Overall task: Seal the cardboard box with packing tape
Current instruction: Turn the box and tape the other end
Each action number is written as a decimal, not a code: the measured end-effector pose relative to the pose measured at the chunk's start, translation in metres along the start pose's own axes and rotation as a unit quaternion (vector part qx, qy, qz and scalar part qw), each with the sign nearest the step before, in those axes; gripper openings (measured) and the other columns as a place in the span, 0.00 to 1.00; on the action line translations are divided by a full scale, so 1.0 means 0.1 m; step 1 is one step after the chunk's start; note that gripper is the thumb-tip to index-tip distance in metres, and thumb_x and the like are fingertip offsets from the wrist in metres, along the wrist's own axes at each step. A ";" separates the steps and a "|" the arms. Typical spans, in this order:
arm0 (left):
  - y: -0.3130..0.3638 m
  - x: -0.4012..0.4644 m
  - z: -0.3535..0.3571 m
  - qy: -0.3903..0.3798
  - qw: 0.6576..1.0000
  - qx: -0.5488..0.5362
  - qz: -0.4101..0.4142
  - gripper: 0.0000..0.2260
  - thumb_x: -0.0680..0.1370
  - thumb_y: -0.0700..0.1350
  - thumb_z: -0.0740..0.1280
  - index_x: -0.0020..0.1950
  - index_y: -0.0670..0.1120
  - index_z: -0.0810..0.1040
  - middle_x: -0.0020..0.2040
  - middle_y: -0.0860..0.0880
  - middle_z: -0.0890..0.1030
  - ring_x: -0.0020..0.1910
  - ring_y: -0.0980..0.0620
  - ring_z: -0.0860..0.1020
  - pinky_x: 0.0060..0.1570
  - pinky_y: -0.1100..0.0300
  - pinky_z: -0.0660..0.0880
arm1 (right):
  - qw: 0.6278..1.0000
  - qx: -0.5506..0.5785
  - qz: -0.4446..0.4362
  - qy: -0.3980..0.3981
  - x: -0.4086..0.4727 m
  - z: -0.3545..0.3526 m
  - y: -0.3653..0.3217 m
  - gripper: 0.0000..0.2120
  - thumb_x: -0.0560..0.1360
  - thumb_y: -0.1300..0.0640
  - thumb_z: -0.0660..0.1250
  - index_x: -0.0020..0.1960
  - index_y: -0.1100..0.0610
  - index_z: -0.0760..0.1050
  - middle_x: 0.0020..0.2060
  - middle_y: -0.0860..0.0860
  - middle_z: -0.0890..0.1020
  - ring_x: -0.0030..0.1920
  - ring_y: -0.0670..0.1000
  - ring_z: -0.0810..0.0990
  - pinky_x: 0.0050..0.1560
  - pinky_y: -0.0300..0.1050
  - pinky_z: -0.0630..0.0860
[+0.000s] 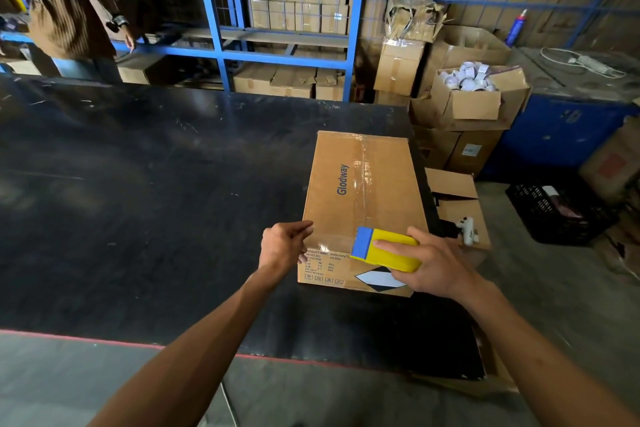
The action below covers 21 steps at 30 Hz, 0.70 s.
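A closed brown cardboard box (332,184) printed "Glodway" lies on the black table (138,184), near its right edge. A strip of clear tape runs along the top seam of the box. My right hand (433,267) grips a yellow and blue tape dispenser (388,250) at the box's near top edge, over the seam. My left hand (284,246) rests against the near left corner of the box, fingers curled and touching the top edge.
To the right of the table stand several open cardboard boxes (467,104), one holding white rolls, and a black crate (557,211) sits on the floor. Blue shelving (277,10) with cartons lines the back. Another person (69,3) stands at the far left.
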<state>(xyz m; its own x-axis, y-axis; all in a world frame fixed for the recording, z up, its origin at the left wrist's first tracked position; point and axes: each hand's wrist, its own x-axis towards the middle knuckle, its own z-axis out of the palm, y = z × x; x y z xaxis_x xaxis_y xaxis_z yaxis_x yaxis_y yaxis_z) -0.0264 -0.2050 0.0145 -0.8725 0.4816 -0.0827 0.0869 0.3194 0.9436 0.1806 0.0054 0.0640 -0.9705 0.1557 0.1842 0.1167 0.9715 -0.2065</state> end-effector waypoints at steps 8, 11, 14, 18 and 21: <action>-0.32 0.00 0.05 0.039 0.998 0.042 0.013 0.24 0.78 0.47 0.70 0.73 0.58 0.68 0.33 0.45 0.83 0.25 0.57 0.73 0.36 0.53 0.80 | 0.997 -0.062 -0.006 -0.035 0.06 0.13 -0.06 0.26 0.66 0.40 0.69 0.65 0.36 0.75 0.40 0.48 0.70 0.31 0.49 0.70 0.30 0.37 0.63; -0.28 -0.02 0.09 0.060 0.997 0.050 0.026 0.08 0.77 0.47 0.72 0.55 0.48 0.83 0.30 0.51 0.81 0.24 0.59 0.76 0.35 0.52 0.81 | 0.998 -0.061 -0.003 -0.034 0.07 0.16 -0.02 0.27 0.66 0.41 0.70 0.65 0.36 0.74 0.40 0.47 0.68 0.32 0.47 0.66 0.30 0.37 0.62; -0.30 -0.03 0.14 0.075 0.996 0.034 0.022 0.06 0.77 0.45 0.72 0.42 0.44 0.83 0.28 0.52 0.79 0.23 0.59 0.75 0.31 0.55 0.77 | 0.997 -0.063 0.004 -0.040 0.08 0.17 -0.01 0.27 0.66 0.41 0.71 0.65 0.36 0.74 0.40 0.46 0.68 0.33 0.46 0.64 0.30 0.38 0.62; -0.40 -0.01 0.15 0.080 0.997 0.017 0.015 0.05 0.76 0.44 0.73 0.41 0.46 0.84 0.26 0.51 0.79 0.22 0.57 0.74 0.29 0.56 0.75 | 0.997 -0.062 0.003 -0.056 0.09 0.19 -0.02 0.27 0.68 0.41 0.70 0.66 0.35 0.72 0.40 0.46 0.67 0.33 0.47 0.66 0.30 0.39 0.63; -0.43 0.00 0.13 0.091 0.996 -0.003 0.011 0.04 0.76 0.43 0.73 0.42 0.45 0.85 0.25 0.53 0.79 0.23 0.57 0.74 0.28 0.58 0.74 | 0.997 -0.052 -0.001 -0.052 0.10 0.20 -0.05 0.27 0.68 0.41 0.71 0.67 0.36 0.73 0.41 0.45 0.65 0.34 0.46 0.65 0.31 0.38 0.62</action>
<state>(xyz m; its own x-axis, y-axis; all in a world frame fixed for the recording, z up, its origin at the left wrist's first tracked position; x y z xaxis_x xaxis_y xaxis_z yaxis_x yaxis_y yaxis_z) -0.0238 -0.2079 -0.0308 -0.9432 0.3323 -0.0030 0.1046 0.3054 0.9465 0.1657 -0.0016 0.0477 -0.9869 0.1388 0.0822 0.1301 0.9861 -0.1034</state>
